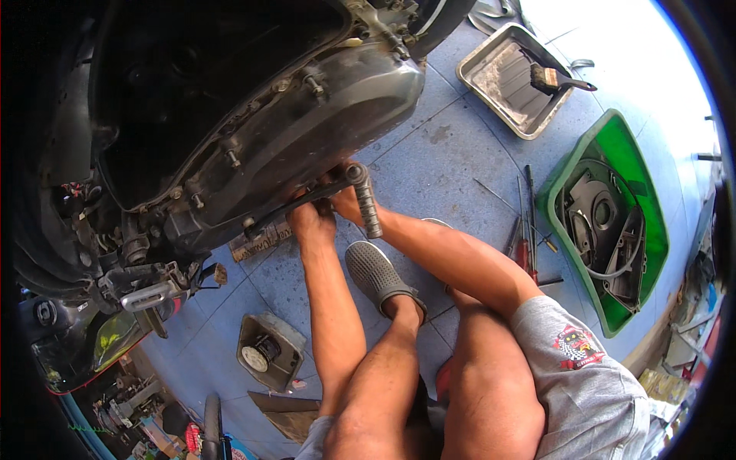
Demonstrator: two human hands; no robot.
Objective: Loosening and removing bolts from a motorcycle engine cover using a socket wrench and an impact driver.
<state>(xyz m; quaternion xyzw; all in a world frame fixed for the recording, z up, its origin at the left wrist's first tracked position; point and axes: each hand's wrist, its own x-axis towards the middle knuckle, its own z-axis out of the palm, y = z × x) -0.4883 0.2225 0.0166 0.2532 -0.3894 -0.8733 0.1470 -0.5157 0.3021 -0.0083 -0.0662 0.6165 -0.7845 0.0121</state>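
A dark motorbike engine with a long side cover [337, 107] fills the upper left. Both my arms reach to its lower edge. My left hand [313, 218] is under the cover, beside the kick-start lever [303, 201]. Just to its right, my right hand [346, 204] also goes beneath the cover, behind the lever's ribbed foot peg [368, 207]. The engine hides the fingers of both hands, so what they touch or grip does not show. A worn block [257, 244] with printed marks lies on the floor by my left hand.
A metal tray [491, 77] with a paintbrush [548, 79] lies at the far right. A green bin [652, 253] of engine parts stands nearer, beside screwdrivers [524, 249]. A small grey container [268, 349] holds a round part. My clog-shod foot [376, 272] is between my arms.
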